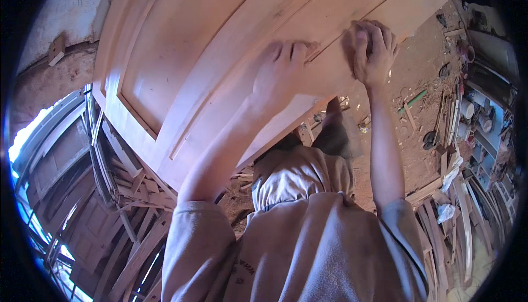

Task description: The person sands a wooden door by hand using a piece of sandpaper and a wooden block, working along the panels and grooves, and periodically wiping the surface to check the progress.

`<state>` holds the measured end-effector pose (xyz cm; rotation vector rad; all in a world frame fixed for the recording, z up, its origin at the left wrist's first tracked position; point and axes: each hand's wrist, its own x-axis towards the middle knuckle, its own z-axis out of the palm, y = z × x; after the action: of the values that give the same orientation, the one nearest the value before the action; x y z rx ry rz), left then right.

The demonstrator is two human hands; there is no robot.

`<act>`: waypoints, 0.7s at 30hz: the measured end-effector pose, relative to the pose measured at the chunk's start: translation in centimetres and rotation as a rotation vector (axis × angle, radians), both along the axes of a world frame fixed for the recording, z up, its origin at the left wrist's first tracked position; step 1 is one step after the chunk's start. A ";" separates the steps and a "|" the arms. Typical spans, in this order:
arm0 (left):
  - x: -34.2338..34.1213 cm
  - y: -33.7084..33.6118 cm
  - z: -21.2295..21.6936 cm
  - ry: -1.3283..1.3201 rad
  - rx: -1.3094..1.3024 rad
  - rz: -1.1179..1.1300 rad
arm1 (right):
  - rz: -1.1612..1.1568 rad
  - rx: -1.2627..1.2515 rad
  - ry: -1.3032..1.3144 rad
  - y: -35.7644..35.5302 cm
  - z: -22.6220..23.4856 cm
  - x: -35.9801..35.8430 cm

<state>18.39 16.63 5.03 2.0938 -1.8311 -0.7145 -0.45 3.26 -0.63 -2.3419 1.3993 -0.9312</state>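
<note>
A large pale wooden door [220,54] with raised mouldings and recessed panels lies slanted before me. My left hand [280,73] rests on its flat frame, blurred by motion, with the fingers bent. A reddish-brown patch shows at those fingertips, too smeared to name. Over the door's right edge is my right hand [377,54], its fingers curled in and the thumb against them. Beside its palm lies a dark brown shape, which may be a held piece or a shadow. A thin dark line or slot [330,49] runs along the wood between the hands.
Brown ground [407,115] strewn with shavings and scraps lies to the right, with a green stick [416,98] on it. Stacked timber strips [137,247] fill the lower left. More planks [440,236] and a blue shelf [489,142] with cans stand at right.
</note>
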 end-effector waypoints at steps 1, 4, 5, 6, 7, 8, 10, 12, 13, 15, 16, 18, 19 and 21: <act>0.5 0.5 -0.2 0.005 0.029 0.010 | 0.002 -0.001 0.023 0.0 0.0 -0.1; 3.0 8.6 0.8 -0.050 -0.003 -0.033 | -0.015 -0.007 0.037 -0.7 0.3 -0.5; 4.4 12.7 0.4 -0.091 0.059 -0.003 | -0.015 -0.002 0.026 -0.6 0.2 -0.7; 5.8 16.7 0.3 -0.046 0.151 0.057 | -0.012 0.004 0.012 -0.7 0.1 -0.8; 6.9 20.1 -0.2 -0.080 0.123 0.052 | -0.009 0.004 0.013 -0.7 0.3 -0.6; 7.5 21.8 -0.4 -0.112 0.097 0.042 | -0.011 0.006 0.015 -0.6 0.7 -0.3; 7.1 21.9 -0.1 -0.080 0.120 0.062 | -0.017 0.018 0.018 0.0 0.5 -0.3; 6.0 18.5 0.6 -0.065 0.111 0.019 | -0.031 0.002 0.018 -0.3 0.1 -0.4; 4.9 15.3 0.8 -0.082 0.126 0.004 | -0.019 0.011 -0.001 -0.1 0.1 -0.4; 2.2 7.8 0.9 -0.073 0.063 -0.003 | 0.018 0.020 -0.044 -0.2 -0.1 -0.6; 0.7 4.5 0.7 -0.050 -0.013 -0.001 | 0.032 0.015 -0.082 -0.5 -0.3 -0.7; -2.0 -2.5 -0.7 -0.131 -0.128 -0.037 | 0.035 0.007 -0.155 -0.6 -0.1 -1.2; -3.1 -6.6 0.4 -0.131 -0.086 -0.042 | 0.030 0.010 -0.198 -0.7 -0.3 -1.3; -3.4 -9.6 -0.1 -0.048 -0.087 -0.022 | 0.053 0.009 -0.300 -0.9 -1.2 -1.0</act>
<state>15.01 6.99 4.94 2.0557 -1.8776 -0.5839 -1.49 2.40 -1.87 -2.1134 1.2128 -1.1978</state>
